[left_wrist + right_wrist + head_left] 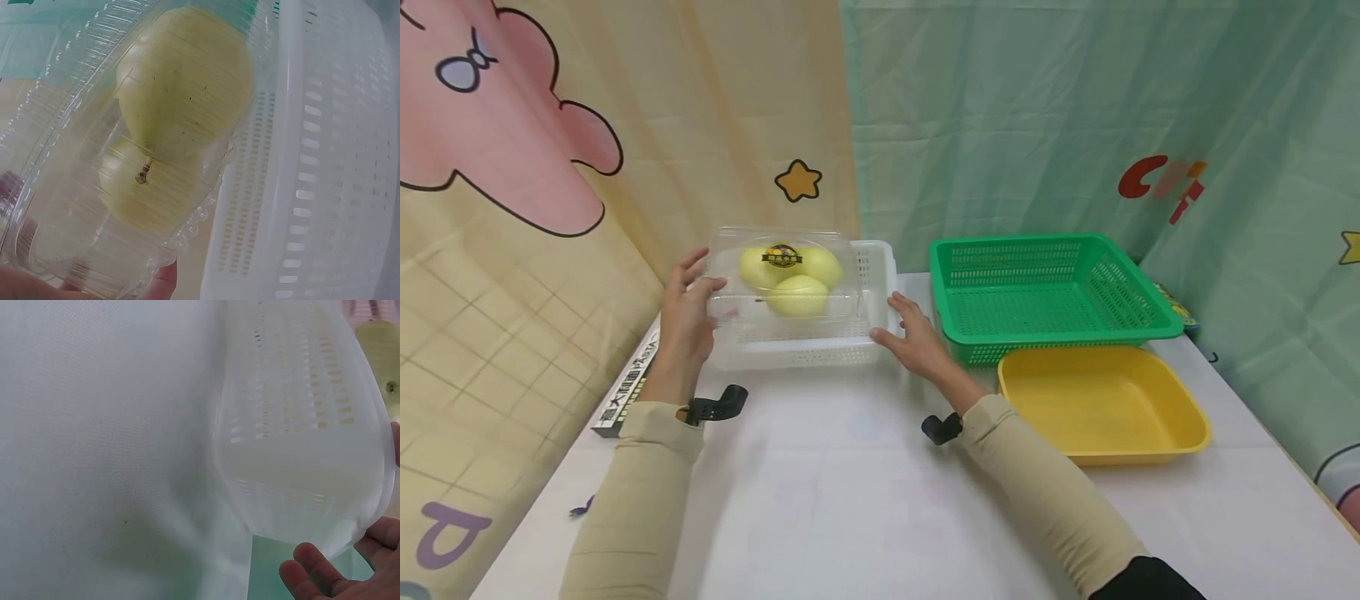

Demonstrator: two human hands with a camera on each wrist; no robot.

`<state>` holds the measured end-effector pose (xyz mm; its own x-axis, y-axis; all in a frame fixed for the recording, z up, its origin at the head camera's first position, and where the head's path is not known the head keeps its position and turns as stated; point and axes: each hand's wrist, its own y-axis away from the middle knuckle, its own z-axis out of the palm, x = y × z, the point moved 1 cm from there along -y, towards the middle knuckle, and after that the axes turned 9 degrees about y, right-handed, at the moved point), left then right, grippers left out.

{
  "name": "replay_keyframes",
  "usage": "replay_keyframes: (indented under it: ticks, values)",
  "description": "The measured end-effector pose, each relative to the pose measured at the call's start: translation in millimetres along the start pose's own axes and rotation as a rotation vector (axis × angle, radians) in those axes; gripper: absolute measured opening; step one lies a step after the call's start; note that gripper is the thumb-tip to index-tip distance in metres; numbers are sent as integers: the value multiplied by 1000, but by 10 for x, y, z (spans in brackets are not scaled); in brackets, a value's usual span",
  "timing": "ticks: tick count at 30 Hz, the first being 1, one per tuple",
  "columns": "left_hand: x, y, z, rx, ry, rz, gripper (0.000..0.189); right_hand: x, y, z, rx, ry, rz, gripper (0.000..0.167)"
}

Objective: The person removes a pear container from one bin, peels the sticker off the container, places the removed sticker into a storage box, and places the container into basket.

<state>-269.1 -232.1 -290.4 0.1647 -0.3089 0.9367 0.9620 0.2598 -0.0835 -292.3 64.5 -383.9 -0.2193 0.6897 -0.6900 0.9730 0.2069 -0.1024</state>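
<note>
My left hand (pixel 688 312) grips the left end of a clear plastic clamshell box (pixel 733 287) with several pale yellow pears (pixel 797 296) inside. The box, with a dark label on its lid, is over the white slotted basket (pixel 876 275). Fingertips show through the plastic in the left wrist view, and one pear's stem (pixel 144 174) faces the camera. On the basket's right side, my right hand (pixel 917 337) has its fingers spread beside the rim. In the right wrist view its fingers (pixel 319 569) are close to the basket corner (pixel 337 531); contact is hard to tell.
A green slotted basket (pixel 951 325) stands on the right, with a yellow tray (pixel 1105 408) in front of it. On the left lies a long black-and-white box (pixel 628 383). A small purple item (pixel 582 507) lies near the left edge. Printed curtains (pixel 1000 125) hang behind the table.
</note>
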Motion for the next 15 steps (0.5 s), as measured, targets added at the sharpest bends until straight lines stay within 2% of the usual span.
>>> replay_keyframes:
  ticks: [5,15]
  values:
    - [73,117,-24,-18,74,-20,54,-3,0,-15,-17,1,3,74]
    - [162,383,-44,-12,176,-37,52,0,-14,-45,-31,-9,-11,74]
